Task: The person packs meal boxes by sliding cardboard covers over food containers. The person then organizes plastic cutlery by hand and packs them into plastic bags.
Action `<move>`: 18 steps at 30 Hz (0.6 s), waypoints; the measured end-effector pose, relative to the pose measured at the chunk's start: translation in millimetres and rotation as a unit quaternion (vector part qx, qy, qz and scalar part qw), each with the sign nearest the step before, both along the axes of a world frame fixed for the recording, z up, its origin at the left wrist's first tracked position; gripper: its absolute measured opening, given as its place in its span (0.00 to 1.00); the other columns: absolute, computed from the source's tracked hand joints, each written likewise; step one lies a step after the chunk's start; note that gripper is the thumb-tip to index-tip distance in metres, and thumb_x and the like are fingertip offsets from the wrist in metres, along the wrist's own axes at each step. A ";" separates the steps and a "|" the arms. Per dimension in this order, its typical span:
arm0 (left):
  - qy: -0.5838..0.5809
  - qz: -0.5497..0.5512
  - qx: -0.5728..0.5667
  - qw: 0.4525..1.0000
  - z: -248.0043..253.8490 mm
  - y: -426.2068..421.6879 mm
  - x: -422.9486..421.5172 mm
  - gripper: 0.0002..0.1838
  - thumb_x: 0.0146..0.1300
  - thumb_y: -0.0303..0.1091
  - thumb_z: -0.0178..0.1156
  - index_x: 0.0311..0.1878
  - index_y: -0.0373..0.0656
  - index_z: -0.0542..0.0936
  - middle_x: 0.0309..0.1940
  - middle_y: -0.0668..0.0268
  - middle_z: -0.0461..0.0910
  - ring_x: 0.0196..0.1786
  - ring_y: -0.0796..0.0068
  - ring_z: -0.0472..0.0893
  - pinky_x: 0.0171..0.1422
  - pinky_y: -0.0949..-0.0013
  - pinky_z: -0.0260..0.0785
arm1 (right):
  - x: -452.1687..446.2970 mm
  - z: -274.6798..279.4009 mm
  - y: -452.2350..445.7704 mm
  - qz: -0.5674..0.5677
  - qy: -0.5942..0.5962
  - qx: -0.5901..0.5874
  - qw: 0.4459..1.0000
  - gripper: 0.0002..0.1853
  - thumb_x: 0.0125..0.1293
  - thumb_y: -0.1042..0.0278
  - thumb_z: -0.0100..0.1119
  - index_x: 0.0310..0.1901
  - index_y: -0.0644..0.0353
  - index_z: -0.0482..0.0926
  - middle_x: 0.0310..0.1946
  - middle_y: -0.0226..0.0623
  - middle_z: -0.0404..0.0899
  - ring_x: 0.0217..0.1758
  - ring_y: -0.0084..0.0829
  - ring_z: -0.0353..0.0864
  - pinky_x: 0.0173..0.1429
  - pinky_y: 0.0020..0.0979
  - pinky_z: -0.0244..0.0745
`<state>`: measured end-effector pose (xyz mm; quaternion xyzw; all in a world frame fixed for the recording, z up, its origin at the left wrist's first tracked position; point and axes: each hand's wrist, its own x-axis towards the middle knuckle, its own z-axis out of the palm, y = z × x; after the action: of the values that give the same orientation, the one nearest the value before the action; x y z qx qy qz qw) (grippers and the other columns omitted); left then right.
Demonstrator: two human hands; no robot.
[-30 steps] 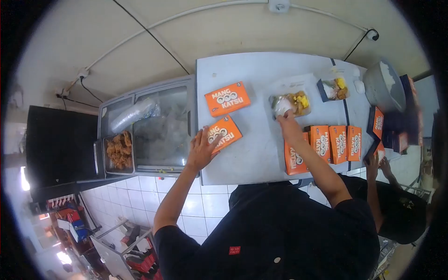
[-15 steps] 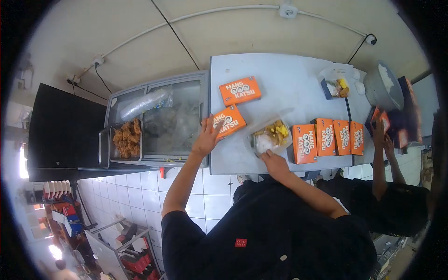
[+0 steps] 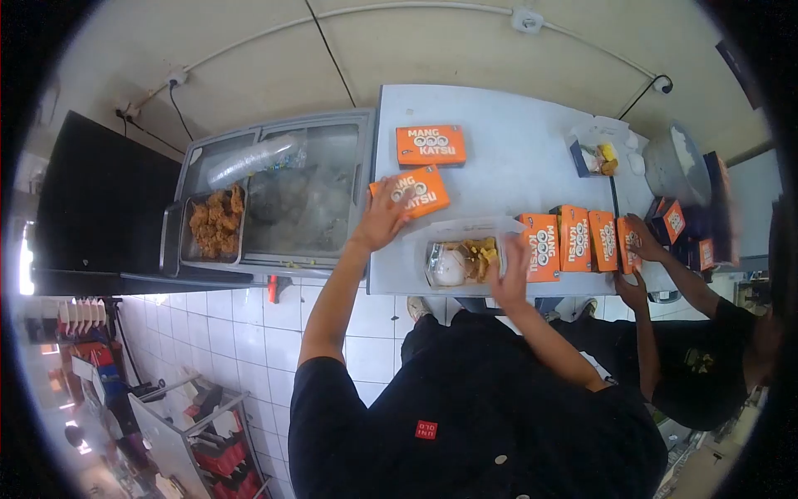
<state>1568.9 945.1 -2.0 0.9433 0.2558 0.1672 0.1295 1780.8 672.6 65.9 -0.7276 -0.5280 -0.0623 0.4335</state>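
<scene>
My left hand (image 3: 384, 214) lies with fingers spread on a closed orange box (image 3: 428, 191), which touches another orange box (image 3: 431, 145) above it. In front of me, near the table's front edge, an open food box (image 3: 422, 264) holds white rice, brown pieces and yellow bits. My right hand (image 3: 512, 270) is at this box's right side, its fingers apart and somewhat blurred. Just right of it, several orange boxes stand in a row, the nearest (image 3: 542, 248) beside my fingers.
Fried pieces (image 3: 218, 223) fill a tray on the glass-topped freezer (image 3: 363, 158) at left. A second open food box (image 3: 595, 158) sits farther back, near a rice tub (image 3: 677, 170). At right, a co-worker's hands (image 3: 644, 241) hold the row's end box.
The open food box has come down and left to the table's front edge and turned square to me. My right hand has shifted to its right side. The co-worker's hands have reached the row.
</scene>
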 end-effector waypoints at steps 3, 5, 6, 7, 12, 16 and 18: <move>-0.202 0.129 -0.057 0.969 -1.5 -22.1 -7.4 0.32 0.74 0.44 0.57 0.78 0.45 0.68 0.79 0.46 0.57 0.81 0.41 0.56 0.80 0.36 0.49 | 43.8 5.5 20.8 -0.022 -0.017 -0.056 0.998 0.19 0.67 0.78 0.61 0.59 0.64 0.77 0.56 0.49 0.77 0.60 0.52 0.76 0.68 0.53 0.68; -0.282 0.152 -0.098 0.942 -2.6 -60.0 -12.7 0.32 0.72 0.42 0.60 0.77 0.43 0.69 0.74 0.48 0.67 0.76 0.44 0.63 0.78 0.41 0.52 | 66.0 -9.7 18.0 0.002 -0.022 -0.112 0.993 0.13 0.66 0.80 0.59 0.52 0.63 0.77 0.56 0.48 0.79 0.60 0.52 0.78 0.65 0.50 0.72; -0.283 0.116 -0.113 0.945 -1.4 -83.7 -14.0 0.32 0.71 0.40 0.62 0.76 0.43 0.69 0.69 0.51 0.74 0.73 0.46 0.69 0.76 0.44 0.53 | 63.4 -19.4 12.3 0.009 0.058 -0.122 0.991 0.13 0.65 0.81 0.59 0.51 0.62 0.76 0.56 0.48 0.80 0.59 0.52 0.79 0.63 0.48 0.73; -0.207 0.102 -0.139 0.963 14.1 -109.3 -13.4 0.29 0.69 0.35 0.62 0.74 0.44 0.73 0.69 0.52 0.76 0.71 0.48 0.72 0.77 0.45 0.54 | 59.6 -27.3 6.5 0.014 0.135 -0.129 0.982 0.13 0.64 0.81 0.60 0.50 0.61 0.76 0.56 0.47 0.80 0.59 0.52 0.80 0.61 0.47 0.75; -0.190 0.169 -0.180 0.950 -11.5 -188.6 -16.8 0.22 0.66 0.19 0.59 0.63 0.40 0.84 0.66 0.53 0.81 0.70 0.52 0.78 0.80 0.54 0.61 | 28.8 -52.1 -36.9 0.010 0.161 -0.172 0.972 0.29 0.60 0.85 0.59 0.64 0.57 0.72 0.71 0.53 0.73 0.71 0.53 0.76 0.69 0.45 0.77; -0.301 0.249 -0.301 0.870 -4.2 -208.7 13.2 0.20 0.69 0.18 0.57 0.63 0.35 0.83 0.68 0.50 0.79 0.74 0.51 0.75 0.78 0.58 0.66 | 13.4 -53.3 -43.5 0.003 0.157 -0.174 0.972 0.41 0.59 0.88 0.56 0.77 0.55 0.64 0.74 0.55 0.69 0.75 0.54 0.72 0.71 0.43 0.75; -0.336 0.228 -0.393 0.825 -14.7 -211.9 15.1 0.21 0.74 0.19 0.52 0.69 0.30 0.76 0.70 0.46 0.76 0.75 0.54 0.74 0.80 0.58 0.64 | 10.9 -49.1 -38.2 0.025 0.223 -0.160 0.961 0.43 0.60 0.89 0.54 0.79 0.55 0.63 0.73 0.56 0.72 0.73 0.50 0.75 0.70 0.40 0.75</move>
<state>1584.0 733.2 -16.7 0.6127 0.4482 0.3842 0.5255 1791.6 634.4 16.9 -0.7695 -0.4389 0.1975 0.4198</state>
